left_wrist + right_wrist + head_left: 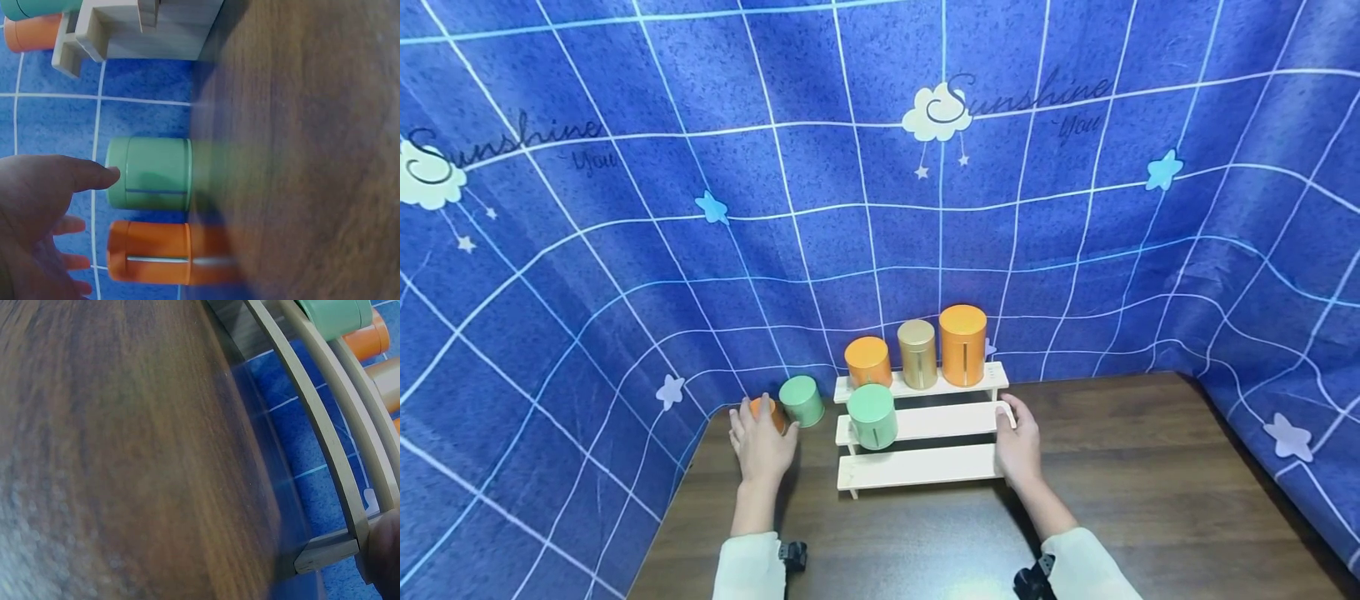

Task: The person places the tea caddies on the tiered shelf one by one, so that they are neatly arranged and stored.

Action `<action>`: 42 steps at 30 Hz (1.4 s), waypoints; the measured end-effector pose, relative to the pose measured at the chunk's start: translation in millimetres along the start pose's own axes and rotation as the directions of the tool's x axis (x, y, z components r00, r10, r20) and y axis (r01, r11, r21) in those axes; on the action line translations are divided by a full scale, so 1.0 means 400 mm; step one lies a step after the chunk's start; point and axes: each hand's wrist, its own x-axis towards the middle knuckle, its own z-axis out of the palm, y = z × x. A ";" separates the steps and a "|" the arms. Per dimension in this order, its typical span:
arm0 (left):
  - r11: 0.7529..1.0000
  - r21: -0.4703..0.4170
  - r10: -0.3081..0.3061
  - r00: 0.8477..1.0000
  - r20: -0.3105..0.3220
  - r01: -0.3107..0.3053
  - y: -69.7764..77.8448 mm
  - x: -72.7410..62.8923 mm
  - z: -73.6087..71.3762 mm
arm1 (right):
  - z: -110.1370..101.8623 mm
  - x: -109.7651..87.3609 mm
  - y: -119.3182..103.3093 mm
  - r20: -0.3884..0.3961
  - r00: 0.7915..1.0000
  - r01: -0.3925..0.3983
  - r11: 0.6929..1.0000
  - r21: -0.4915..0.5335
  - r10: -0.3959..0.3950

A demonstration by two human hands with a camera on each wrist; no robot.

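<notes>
My left hand reaches over a short orange canister at the table's left, fingers spread and partly hiding it. Beside that stands a green canister; in the left wrist view the thumb overlaps the lid end of this canister. My right hand grips the right end of a pale wooden three-tier rack, thumb on the middle tier. On the middle tier's left end sits another green canister. A short orange canister, a gold canister and a tall orange canister line the top tier.
The dark wooden table runs back to a blue gridded curtain, close behind the rack and the left-hand canisters. The curtain also wraps both sides. A dark device is strapped at each wrist.
</notes>
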 end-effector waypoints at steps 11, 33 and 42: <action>0.998 0.035 -0.049 0.995 0.091 0.046 -0.025 0.004 0.015 | -0.002 -0.002 -0.005 -0.005 1.000 -0.007 1.000 -0.007 0.007; 0.998 -0.035 -0.060 0.998 0.012 0.060 -0.036 -0.004 0.003 | 0.001 0.002 0.002 -0.010 1.000 0.003 1.000 0.001 -0.003; 0.995 -0.063 -0.079 0.996 0.039 0.081 -0.048 -0.004 -0.006 | 0.002 0.002 0.002 -0.014 1.000 0.005 1.000 -0.009 -0.005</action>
